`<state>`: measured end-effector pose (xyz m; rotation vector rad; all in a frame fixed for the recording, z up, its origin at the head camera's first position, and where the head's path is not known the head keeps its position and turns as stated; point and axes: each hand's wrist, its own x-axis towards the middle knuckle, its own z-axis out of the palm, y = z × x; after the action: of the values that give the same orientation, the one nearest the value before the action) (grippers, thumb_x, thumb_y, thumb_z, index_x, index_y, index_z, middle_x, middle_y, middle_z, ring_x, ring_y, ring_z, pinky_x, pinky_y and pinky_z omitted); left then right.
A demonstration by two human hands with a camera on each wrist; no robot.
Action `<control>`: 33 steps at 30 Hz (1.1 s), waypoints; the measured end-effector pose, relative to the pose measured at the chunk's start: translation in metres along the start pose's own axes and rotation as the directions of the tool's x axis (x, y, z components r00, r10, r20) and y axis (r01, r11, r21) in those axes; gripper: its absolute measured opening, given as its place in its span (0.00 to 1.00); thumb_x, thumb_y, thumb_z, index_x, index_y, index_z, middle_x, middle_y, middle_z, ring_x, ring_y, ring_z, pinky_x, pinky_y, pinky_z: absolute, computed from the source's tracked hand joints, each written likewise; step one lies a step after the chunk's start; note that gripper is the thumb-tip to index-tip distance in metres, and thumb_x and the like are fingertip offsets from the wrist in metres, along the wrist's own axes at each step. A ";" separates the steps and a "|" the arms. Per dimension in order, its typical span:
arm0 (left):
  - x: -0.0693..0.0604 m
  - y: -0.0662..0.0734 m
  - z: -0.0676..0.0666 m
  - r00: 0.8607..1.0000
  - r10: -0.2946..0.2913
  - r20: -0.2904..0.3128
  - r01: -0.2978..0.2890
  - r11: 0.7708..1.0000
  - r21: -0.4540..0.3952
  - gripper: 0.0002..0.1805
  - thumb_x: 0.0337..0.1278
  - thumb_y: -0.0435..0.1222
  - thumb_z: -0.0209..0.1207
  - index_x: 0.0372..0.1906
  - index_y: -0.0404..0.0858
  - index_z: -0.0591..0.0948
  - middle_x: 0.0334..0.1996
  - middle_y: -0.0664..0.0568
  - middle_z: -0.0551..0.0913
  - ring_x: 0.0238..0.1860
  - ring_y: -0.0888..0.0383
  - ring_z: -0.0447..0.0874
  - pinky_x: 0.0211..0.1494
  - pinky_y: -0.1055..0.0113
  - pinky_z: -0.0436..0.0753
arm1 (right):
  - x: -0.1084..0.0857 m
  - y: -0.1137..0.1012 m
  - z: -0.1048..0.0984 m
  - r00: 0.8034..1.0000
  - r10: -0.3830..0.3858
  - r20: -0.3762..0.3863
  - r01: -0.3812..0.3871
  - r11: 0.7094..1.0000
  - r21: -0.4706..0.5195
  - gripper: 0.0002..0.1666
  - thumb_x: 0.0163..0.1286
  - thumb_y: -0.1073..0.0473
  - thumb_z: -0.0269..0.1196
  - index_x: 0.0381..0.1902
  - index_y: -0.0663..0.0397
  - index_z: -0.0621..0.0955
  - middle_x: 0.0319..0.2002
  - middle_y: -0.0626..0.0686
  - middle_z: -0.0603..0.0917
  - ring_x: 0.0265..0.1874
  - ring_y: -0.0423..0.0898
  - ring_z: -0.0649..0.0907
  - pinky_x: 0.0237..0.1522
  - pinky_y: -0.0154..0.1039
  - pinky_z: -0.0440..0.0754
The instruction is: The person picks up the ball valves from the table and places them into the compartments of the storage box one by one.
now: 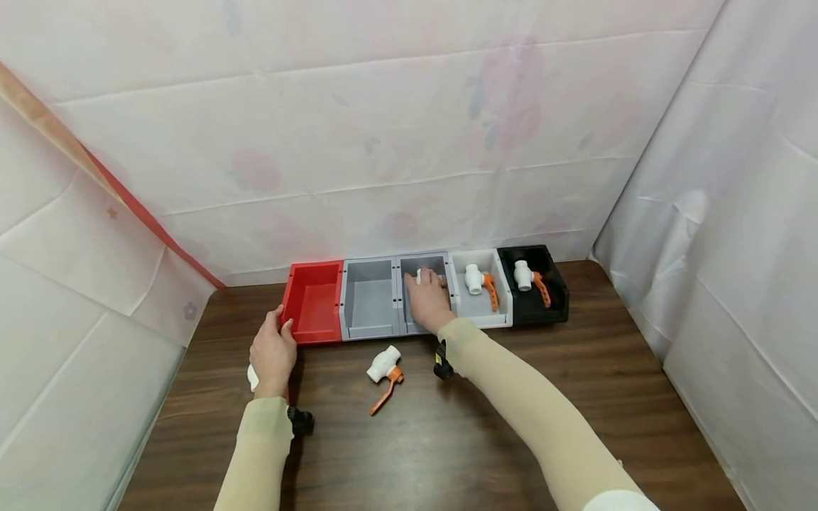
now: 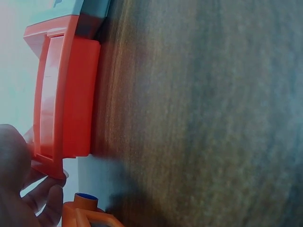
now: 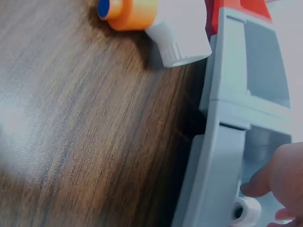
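My left hand [image 1: 273, 355] holds the left side wall of the red bin [image 1: 312, 336]; in the left wrist view its fingers [image 2: 42, 194] are at the bin's corner. My right hand [image 1: 427, 301] reaches into the right-hand grey bin [image 1: 412, 329], its fingers round a white ball valve [image 3: 247, 212] with an orange handle, mostly hidden by the hand. Another ball valve [image 1: 384, 363] lies on the table in front of the bins. Beside the left hand, a further valve [image 1: 252, 377] is partly covered by it; its orange part [image 2: 85, 210] shows in the left wrist view.
Left of the right hand stands another grey bin [image 1: 371, 329]. To its right, a white bin [image 1: 465, 311] and a black bin [image 1: 557, 312] each hold one valve. The bins line the back of the wooden table [image 1: 511, 411], against a white curtain [image 1: 383, 142].
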<state>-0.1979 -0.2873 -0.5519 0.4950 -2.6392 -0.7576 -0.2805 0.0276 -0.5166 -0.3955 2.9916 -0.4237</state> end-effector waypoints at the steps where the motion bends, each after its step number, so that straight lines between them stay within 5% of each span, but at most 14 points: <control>1: 0.000 0.000 0.001 1.000 0.001 -0.004 -0.001 1.000 -0.001 0.23 0.72 0.41 0.55 0.68 0.45 0.73 0.63 0.41 0.78 0.53 0.34 0.79 0.53 0.36 0.76 | -0.002 -0.001 -0.003 1.000 -0.012 0.002 0.012 1.000 -0.005 0.38 0.71 0.69 0.57 0.76 0.48 0.63 0.74 0.68 0.55 0.73 0.65 0.57 0.55 0.55 0.79; 6: 0.001 0.002 0.003 0.999 0.037 -0.012 -0.038 0.999 -0.016 0.23 0.72 0.41 0.56 0.67 0.44 0.73 0.62 0.41 0.78 0.52 0.34 0.79 0.53 0.36 0.76 | -0.013 0.003 -0.014 0.999 -0.045 0.002 0.045 0.999 -0.013 0.36 0.69 0.66 0.59 0.74 0.47 0.67 0.71 0.64 0.61 0.71 0.63 0.62 0.57 0.54 0.78; 20: 0.001 0.005 0.007 0.999 0.039 -0.007 -0.039 0.999 -0.028 0.23 0.72 0.40 0.56 0.68 0.43 0.72 0.62 0.41 0.78 0.54 0.35 0.79 0.55 0.37 0.76 | -0.043 0.033 -0.027 0.973 -0.167 -0.160 0.175 0.984 0.039 0.25 0.69 0.62 0.61 0.64 0.53 0.77 0.66 0.63 0.70 0.66 0.61 0.69 0.59 0.53 0.75; 28: 0.001 0.004 0.009 0.999 0.016 0.029 -0.015 1.000 -0.015 0.24 0.73 0.41 0.54 0.70 0.43 0.70 0.64 0.40 0.76 0.55 0.36 0.78 0.57 0.38 0.75 | -0.063 0.063 -0.033 0.952 -0.212 -0.219 0.227 0.973 0.044 0.21 0.69 0.61 0.62 0.60 0.57 0.80 0.65 0.64 0.72 0.63 0.63 0.70 0.54 0.54 0.78; 33: -0.001 0.003 0.010 1.000 0.012 0.025 -0.012 1.000 -0.024 0.24 0.72 0.41 0.55 0.70 0.44 0.71 0.63 0.41 0.77 0.54 0.35 0.79 0.56 0.37 0.75 | -0.073 0.090 -0.037 0.946 -0.193 -0.259 0.212 0.976 0.046 0.21 0.66 0.62 0.64 0.57 0.58 0.81 0.62 0.65 0.74 0.62 0.64 0.72 0.62 0.58 0.70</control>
<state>-0.2017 -0.2800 -0.5582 0.4656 -2.6503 -0.7963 -0.2364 0.1406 -0.5030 -0.6965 3.1790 -0.6478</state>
